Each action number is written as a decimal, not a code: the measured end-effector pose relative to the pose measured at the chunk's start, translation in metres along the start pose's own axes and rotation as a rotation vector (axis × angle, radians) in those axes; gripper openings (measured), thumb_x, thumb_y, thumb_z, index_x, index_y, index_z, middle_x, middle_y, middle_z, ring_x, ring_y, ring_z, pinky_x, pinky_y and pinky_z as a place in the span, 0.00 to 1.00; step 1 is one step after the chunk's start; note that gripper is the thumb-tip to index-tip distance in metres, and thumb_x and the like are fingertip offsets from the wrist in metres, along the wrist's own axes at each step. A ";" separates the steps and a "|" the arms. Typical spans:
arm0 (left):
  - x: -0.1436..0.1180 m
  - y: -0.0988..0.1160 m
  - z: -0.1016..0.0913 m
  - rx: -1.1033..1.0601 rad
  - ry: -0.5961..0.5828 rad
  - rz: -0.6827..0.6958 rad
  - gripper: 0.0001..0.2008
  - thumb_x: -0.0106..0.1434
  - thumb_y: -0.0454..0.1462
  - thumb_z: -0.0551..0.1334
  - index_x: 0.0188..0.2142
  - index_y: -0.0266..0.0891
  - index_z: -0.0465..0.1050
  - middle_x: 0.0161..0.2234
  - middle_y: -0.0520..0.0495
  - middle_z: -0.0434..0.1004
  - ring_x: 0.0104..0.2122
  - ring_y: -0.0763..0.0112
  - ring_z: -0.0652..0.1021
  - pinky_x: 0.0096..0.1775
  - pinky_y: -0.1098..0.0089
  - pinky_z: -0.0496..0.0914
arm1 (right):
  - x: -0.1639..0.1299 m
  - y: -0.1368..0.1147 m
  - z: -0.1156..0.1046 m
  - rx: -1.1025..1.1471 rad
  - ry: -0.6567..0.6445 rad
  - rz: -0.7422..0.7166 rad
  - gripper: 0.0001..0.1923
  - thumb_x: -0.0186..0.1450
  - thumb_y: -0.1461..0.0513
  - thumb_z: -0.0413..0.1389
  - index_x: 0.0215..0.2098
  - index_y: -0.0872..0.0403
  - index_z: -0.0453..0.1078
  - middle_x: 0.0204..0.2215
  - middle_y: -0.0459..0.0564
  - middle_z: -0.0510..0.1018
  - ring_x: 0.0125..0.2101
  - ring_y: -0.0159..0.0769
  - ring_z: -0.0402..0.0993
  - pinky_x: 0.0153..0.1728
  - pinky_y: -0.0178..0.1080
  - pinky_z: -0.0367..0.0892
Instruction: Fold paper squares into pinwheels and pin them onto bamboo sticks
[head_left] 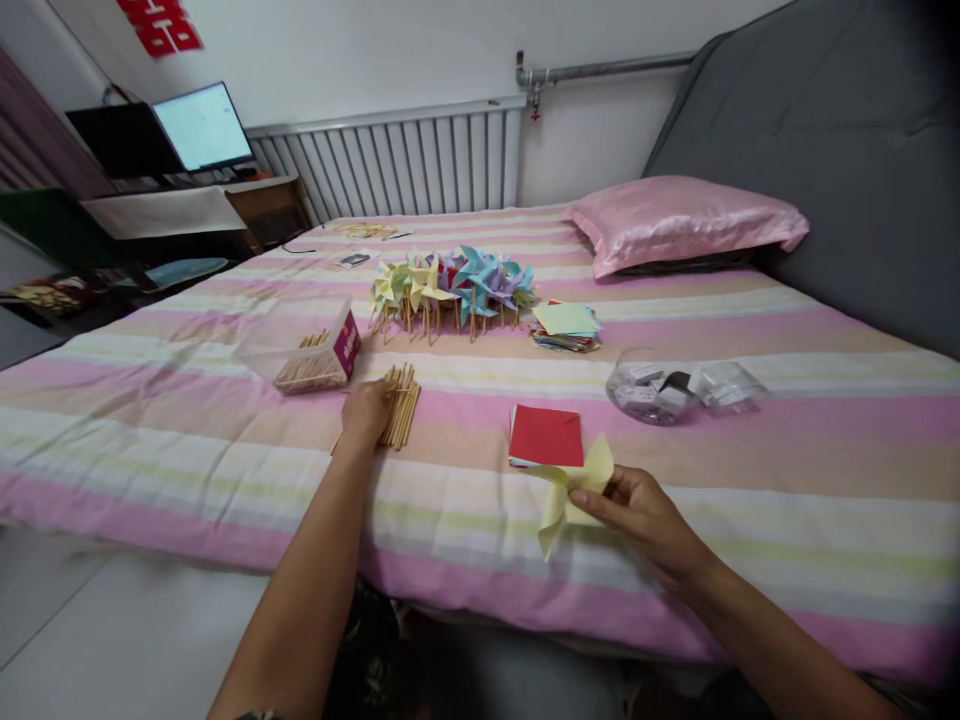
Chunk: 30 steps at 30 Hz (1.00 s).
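We see the fingers of the right hand pinched shut on a yellow paper pinwheel, holding it just above the bed, close to the near edge. The left hand reaches out flat on a pile of sticks; its fingers lie on the sticks, but we cannot tell if they are closed on one. Just behind the pinwheel sits a small stack of paper with a red sheet on top. Near the left hand, a clear box lies on its side with more sticks in it. Farther back, a bunch of done pinwheels in yellow, blue and purple stands in a row. Beside them is another stack of mixed paper. To the right lies a clear jar on its side. A pink pillow rests at the head of the bed, and a radiator runs along the wall behind.
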<state>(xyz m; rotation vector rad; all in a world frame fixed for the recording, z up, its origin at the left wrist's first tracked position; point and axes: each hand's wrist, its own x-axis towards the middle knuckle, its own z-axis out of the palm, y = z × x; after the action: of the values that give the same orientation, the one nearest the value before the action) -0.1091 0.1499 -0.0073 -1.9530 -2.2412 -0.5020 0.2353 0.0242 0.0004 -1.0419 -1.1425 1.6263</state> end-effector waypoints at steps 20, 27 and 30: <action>0.010 -0.010 0.012 -0.098 0.155 0.164 0.10 0.59 0.31 0.53 0.34 0.38 0.74 0.47 0.41 0.72 0.45 0.62 0.73 0.46 0.66 0.65 | 0.002 0.002 -0.006 0.005 -0.065 -0.031 0.17 0.53 0.56 0.63 0.39 0.55 0.75 0.35 0.51 0.80 0.37 0.41 0.76 0.40 0.40 0.69; 0.002 0.031 -0.022 -0.221 0.343 0.240 0.10 0.64 0.37 0.51 0.38 0.38 0.70 0.39 0.43 0.76 0.44 0.61 0.73 0.48 0.61 0.64 | 0.002 0.000 -0.007 -0.011 -0.066 -0.051 0.17 0.54 0.56 0.63 0.39 0.56 0.74 0.36 0.52 0.80 0.38 0.42 0.75 0.41 0.41 0.68; -0.019 0.071 -0.033 -0.670 0.376 0.268 0.07 0.63 0.38 0.54 0.38 0.39 0.68 0.35 0.45 0.77 0.38 0.65 0.76 0.43 0.64 0.67 | 0.001 -0.001 -0.007 -0.024 -0.065 -0.062 0.17 0.54 0.55 0.63 0.38 0.56 0.74 0.35 0.51 0.80 0.38 0.41 0.75 0.41 0.40 0.68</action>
<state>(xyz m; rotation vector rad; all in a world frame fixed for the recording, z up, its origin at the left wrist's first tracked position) -0.0401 0.1289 0.0297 -2.1315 -1.6641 -1.5801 0.2420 0.0273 -0.0005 -0.9661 -1.2286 1.6111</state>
